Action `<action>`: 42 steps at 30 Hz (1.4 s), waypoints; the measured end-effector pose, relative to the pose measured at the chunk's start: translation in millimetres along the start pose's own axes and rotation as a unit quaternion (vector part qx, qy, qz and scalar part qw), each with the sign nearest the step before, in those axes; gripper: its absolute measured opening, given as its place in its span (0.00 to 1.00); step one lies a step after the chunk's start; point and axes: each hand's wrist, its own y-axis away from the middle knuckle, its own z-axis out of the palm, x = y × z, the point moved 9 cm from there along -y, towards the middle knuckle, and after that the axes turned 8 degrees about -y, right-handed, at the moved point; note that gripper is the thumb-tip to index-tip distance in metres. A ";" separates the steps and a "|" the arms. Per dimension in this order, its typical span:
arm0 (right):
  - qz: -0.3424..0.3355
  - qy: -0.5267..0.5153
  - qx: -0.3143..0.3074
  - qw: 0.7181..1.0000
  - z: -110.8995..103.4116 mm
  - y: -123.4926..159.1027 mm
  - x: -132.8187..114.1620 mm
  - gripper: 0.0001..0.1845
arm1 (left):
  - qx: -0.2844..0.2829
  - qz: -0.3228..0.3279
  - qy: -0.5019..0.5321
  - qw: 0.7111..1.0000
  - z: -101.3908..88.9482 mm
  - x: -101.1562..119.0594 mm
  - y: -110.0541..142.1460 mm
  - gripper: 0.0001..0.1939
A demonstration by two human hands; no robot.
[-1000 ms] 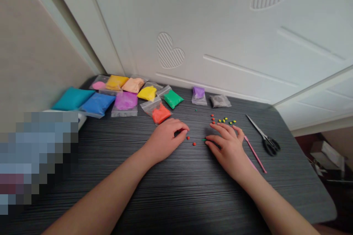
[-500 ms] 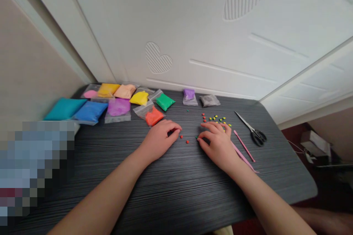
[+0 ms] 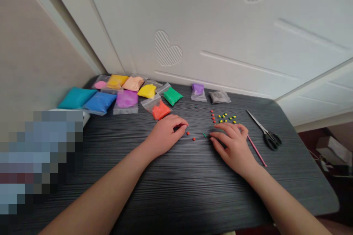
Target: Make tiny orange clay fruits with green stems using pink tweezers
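My left hand (image 3: 168, 134) rests on the dark table, thumb and index finger brought together at the tips. Whatever may be between them is too small to make out. Just right of those fingertips lie a red ball (image 3: 188, 133) and a second red ball (image 3: 193, 139). My right hand (image 3: 233, 147) hovers low over or rests on the table, fingers apart, with nothing visible in it. A thin green bit of clay (image 3: 204, 135) lies left of its fingertips. Beyond the right hand are several yellow-and-green pieces (image 3: 223, 116) and a short column of red pieces (image 3: 213, 118).
Bags of coloured clay stand along the back left, among them an orange-red bag (image 3: 161, 110), a green bag (image 3: 173, 96) and a blue bag (image 3: 100, 102). A purple bag (image 3: 198, 89) and a grey bag (image 3: 220, 97) lie farther right. Black-handled scissors (image 3: 271, 140) lie beside a pink tool (image 3: 257, 150).
My right hand has drawn back to the right from the green bit, which now lies uncovered. A second pink tool has gone out of sight by that hand. The view has shifted; my left hand stays put.
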 end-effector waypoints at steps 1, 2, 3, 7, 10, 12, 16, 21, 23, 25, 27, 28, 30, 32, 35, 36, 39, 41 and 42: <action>0.003 -0.002 0.010 1.000 -1.4 0.3 2.2 0.09 | -0.001 -0.002 0.000 1.000 0.0 -0.4 0.0 0.11; 0.010 -0.006 0.021 1.000 -2.7 0.2 4.4 0.09 | -0.003 -0.004 -0.002 1.000 0.3 -0.8 0.1 0.11; 0.021 -0.011 0.029 0.999 -3.5 -0.1 6.3 0.09 | -0.006 -0.006 -0.005 1.000 0.7 -1.4 0.2 0.11; 0.052 -0.032 0.018 0.998 1.1 -3.0 7.6 0.09 | -0.018 -0.002 -0.030 0.999 3.5 -2.3 0.0 0.10; 0.060 -0.039 -0.005 0.997 6.9 -2.6 6.5 0.10 | -0.020 0.024 -0.066 0.997 5.9 0.8 -0.1 0.10; 0.057 -0.039 -0.014 0.998 8.8 -0.6 5.6 0.11 | -0.024 0.038 -0.088 0.995 8.1 2.5 -0.1 0.11; 0.035 -0.024 -0.047 0.998 12.4 4.9 4.3 0.16 | -0.040 0.046 -0.103 0.993 11.7 2.9 -0.6 0.10; 0.004 0.010 -0.105 0.994 20.6 9.9 1.2 0.21 | -0.060 0.048 -0.095 0.993 13.0 3.1 -0.6 0.09; 0.000 0.018 -0.115 0.993 22.5 10.4 0.7 0.23 | -0.064 0.039 -0.089 0.993 12.5 2.0 -0.2 0.08; 0.000 0.023 -0.121 0.992 23.8 10.0 1.4 0.25 | -0.067 0.027 -0.079 0.994 11.8 0.2 0.2 0.08; 0.003 0.029 -0.121 0.992 24.8 9.3 3.1 0.25 | -0.070 0.020 -0.069 0.995 11.1 -1.2 0.4 0.08; 0.004 0.032 -0.121 0.992 25.4 8.9 3.9 0.26 | -0.069 0.017 -0.066 0.995 10.6 -1.9 0.3 0.08; 0.002 0.036 -0.124 0.992 27.2 8.5 4.6 0.26 | -0.068 0.011 -0.066 0.995 9.7 -3.3 -0.2 0.08; -0.003 0.036 -0.130 0.991 29.4 9.0 4.0 0.27 | -0.067 0.005 -0.068 0.995 9.1 -4.4 -0.7 0.08; -0.017 0.034 -0.134 0.990 30.4 10.6 1.1 0.27 | -0.068 0.000 -0.066 0.995 8.9 -5.0 -0.8 0.07; -0.022 0.033 -0.134 0.990 30.4 11.1 -0.1 0.27 | -0.068 -0.001 -0.066 0.996 8.8 -5.1 -0.7 0.07; -0.033 0.033 -0.129 0.991 30.0 11.9 -2.1 0.27 | -0.066 -0.003 -0.067 0.996 8.3 -5.2 0.1 0.07; -0.026 0.032 -0.124 0.991 29.8 11.7 -0.4 0.27 | -0.068 -0.005 -0.070 0.995 8.7 -5.6 0.5 0.07; -0.020 0.032 -0.120 0.992 29.3 11.6 0.7 0.28 | -0.069 -0.005 -0.071 0.995 8.9 -5.7 0.6 0.07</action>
